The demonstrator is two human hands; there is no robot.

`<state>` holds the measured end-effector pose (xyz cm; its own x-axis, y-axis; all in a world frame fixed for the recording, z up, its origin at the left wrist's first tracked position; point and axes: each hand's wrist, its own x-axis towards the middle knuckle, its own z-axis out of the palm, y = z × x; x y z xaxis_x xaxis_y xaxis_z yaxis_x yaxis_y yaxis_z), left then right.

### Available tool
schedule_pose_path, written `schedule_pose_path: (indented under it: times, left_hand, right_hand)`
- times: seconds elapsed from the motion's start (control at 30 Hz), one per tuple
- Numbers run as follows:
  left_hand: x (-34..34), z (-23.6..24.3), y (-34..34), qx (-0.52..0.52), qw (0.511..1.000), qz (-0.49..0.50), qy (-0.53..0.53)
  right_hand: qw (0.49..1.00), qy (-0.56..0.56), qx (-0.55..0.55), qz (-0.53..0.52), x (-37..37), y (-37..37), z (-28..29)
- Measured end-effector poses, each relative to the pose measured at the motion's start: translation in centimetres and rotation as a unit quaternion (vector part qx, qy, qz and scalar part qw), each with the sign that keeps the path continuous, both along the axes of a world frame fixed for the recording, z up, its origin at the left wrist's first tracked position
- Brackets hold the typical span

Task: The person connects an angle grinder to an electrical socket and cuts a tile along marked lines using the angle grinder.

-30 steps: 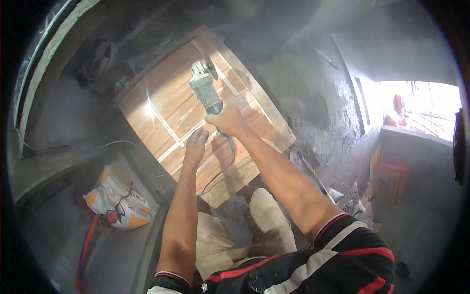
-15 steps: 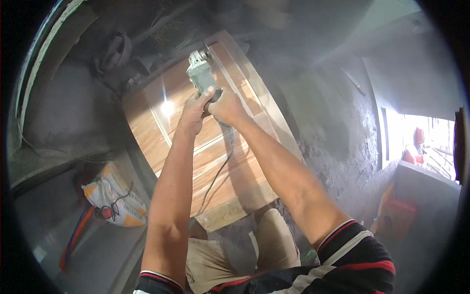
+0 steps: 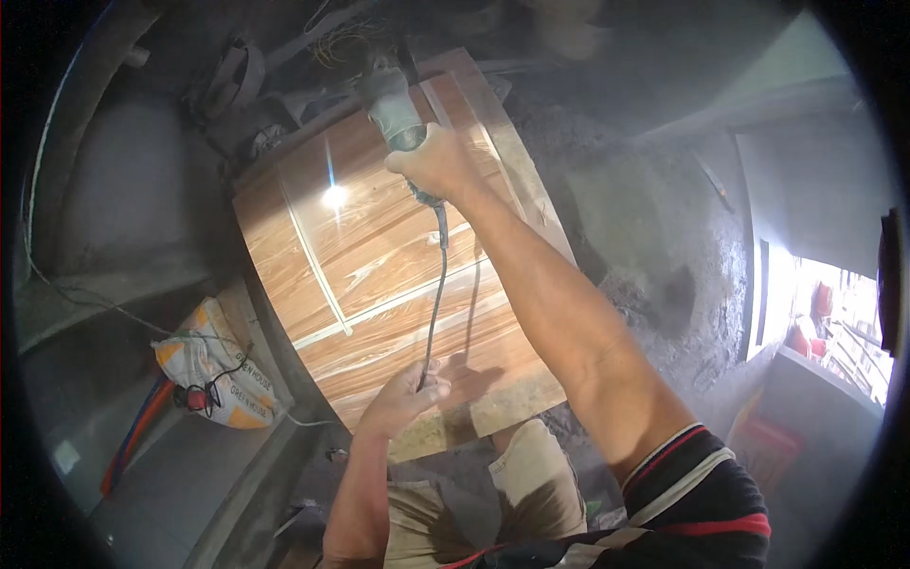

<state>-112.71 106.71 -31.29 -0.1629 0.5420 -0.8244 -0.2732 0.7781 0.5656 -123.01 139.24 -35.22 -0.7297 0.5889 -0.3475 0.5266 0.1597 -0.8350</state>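
My right hand [image 3: 434,163] is closed around the rear body of an angle grinder [image 3: 393,116], whose head points away from me over the far edge of the board. Dim, hazy air blurs the grinder's disc. From its back end a dark power cord [image 3: 437,294] runs down toward me. My left hand [image 3: 406,400] pinches that cord above the near edge. Beneath both hands lies a glossy wood-patterned panel [image 3: 379,270], probably tile, with pale strips across it and a bright light reflection.
A white and orange sack [image 3: 223,370] with cord on it lies at the left, beside an orange-and-blue strip [image 3: 137,436]. A rough grey wall [image 3: 654,237] rises on the right. Cables and clutter [image 3: 270,137] sit beyond the panel's far left corner.
My left hand has let go of the grinder and come back toward me to take the cord. The right hand keeps the grinder, which has moved slightly farther away.
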Motion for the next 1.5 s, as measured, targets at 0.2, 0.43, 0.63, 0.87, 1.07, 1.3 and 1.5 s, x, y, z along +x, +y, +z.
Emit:
schedule_pose_path:
  times: [0.2, 0.43, 0.63, 0.87, 1.07, 1.3, 1.5]
  left_hand:
    - [-1.1, -2.8, -6.9, -0.054, 0.987, 0.025, -0.15]
    - [2.3, -2.7, -27.1, -0.306, 0.8, -0.364, 0.365]
    - [-8.4, 1.9, -15.1, 0.018, 0.999, 0.014, 0.026]
    - [-17.8, -5.6, 8.9, 0.12, 0.968, 0.146, 0.166]
    - [-19.9, -11.1, 21.1, 0.19, 0.941, 0.268, 0.085]
    - [-21.1, -12.3, 23.1, 0.17, 0.941, 0.293, 0.016]
    - [-21.0, -12.3, 24.2, 0.148, 0.941, 0.304, 0.015]
  right_hand:
    - [0.999, -0.018, -0.036, 0.011, 0.8, -1.7, -3.5]
    - [0.988, 0.027, -0.147, 0.027, 1.2, -7.0, -1.9]
    - [0.999, 0.019, -0.045, 0.021, -0.4, -5.0, -0.4]
    - [1.0, -0.001, 0.025, 0.006, -0.2, 1.1, -5.2]
    - [0.999, -0.016, 0.047, -0.015, -0.5, 0.6, -4.8]
    - [1.0, -0.013, 0.024, -0.013, -1.2, 1.5, -7.1]
    - [0.999, -0.017, 0.024, -0.035, -1.4, 2.4, -8.6]
